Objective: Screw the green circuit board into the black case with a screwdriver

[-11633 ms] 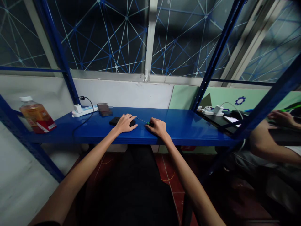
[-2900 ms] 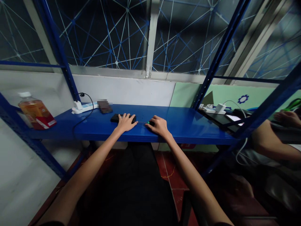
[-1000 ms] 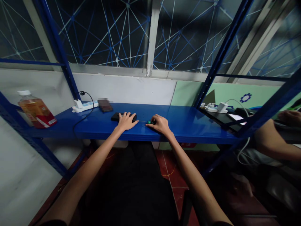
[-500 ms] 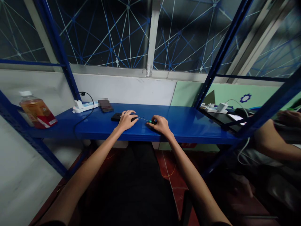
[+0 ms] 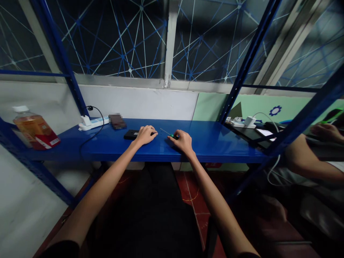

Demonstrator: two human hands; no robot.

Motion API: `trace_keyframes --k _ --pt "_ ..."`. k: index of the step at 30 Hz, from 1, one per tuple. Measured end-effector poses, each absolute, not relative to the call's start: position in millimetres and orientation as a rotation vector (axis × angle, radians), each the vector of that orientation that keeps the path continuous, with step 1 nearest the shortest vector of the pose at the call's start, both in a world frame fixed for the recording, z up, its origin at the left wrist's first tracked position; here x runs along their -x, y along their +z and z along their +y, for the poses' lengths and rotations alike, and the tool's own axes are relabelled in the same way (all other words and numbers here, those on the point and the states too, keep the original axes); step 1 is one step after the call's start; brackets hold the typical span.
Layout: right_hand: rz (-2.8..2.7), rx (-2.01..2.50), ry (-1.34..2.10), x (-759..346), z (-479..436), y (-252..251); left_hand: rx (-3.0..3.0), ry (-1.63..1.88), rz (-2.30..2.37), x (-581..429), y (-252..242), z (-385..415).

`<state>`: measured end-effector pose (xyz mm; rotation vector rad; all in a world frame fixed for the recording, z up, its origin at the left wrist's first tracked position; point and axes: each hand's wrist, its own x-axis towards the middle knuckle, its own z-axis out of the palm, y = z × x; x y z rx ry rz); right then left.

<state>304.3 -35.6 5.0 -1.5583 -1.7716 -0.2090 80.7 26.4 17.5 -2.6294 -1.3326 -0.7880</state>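
Note:
My right hand [image 5: 183, 140] is closed around the green and black handle of a screwdriver [image 5: 172, 136]. The thin shaft slants up and to the left, its tip off the tabletop's near edge and clear of my left hand. My left hand [image 5: 146, 135] rests on the blue table with its fingers curled and pressed together. A small dark bit shows between thumb and fingers, too small to name. Just left of that hand lies a flat black box-shaped device [image 5: 130, 134] with a pale label, partly covered by the hand. Several tiny dark specks [image 5: 161, 132] lie between my hands.
On the blue table [image 5: 209, 138], a white power strip [image 5: 94, 123] with a black cable and a blurred brown item [image 5: 117, 121] sit back left. A bottle of orange drink [image 5: 36, 129] stands far left. Blue posts frame both sides. A co-worker's arm [image 5: 303, 157] is at right.
The screwdriver's tip has come away from my left hand and now points further up. My left hand has drawn its fingers together slightly. The whole view has shifted a little.

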Motion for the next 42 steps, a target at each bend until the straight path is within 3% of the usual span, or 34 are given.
trace_keyframes --k 6,10,14,24,27,34,37,42 --pt "-1.738 1.602 -0.178 -305.4 -36.2 5.5 2.629 -0.747 -1.483 -89.5 22.7 38.4" --pt "-1.729 1.639 -0.160 -305.3 -35.7 5.4 2.733 -0.867 -1.452 -53.7 26.4 39.8" --pt "-1.685 1.743 -0.177 -305.3 -33.4 5.4 2.941 -0.719 -1.584 -6.1 33.3 44.7" --pt "-1.696 2.053 -0.227 -301.8 -27.8 9.0 2.966 -0.741 -1.487 5.1 26.3 42.7" --pt "-1.749 2.052 -0.263 -299.5 -26.9 7.8 2.959 -1.037 -1.531 1.7 23.3 38.3" --pt "-1.664 1.911 -0.434 -299.0 -25.9 6.8 2.565 -2.561 -1.731 -13.1 37.5 29.5" --pt "-1.528 1.782 -0.474 -286.1 -24.8 14.4 2.751 -2.862 -1.732 -24.2 41.3 23.6" --pt "-1.600 1.658 -0.047 -243.0 -22.2 24.2 2.348 -3.341 -1.800 -52.2 28.0 14.5"
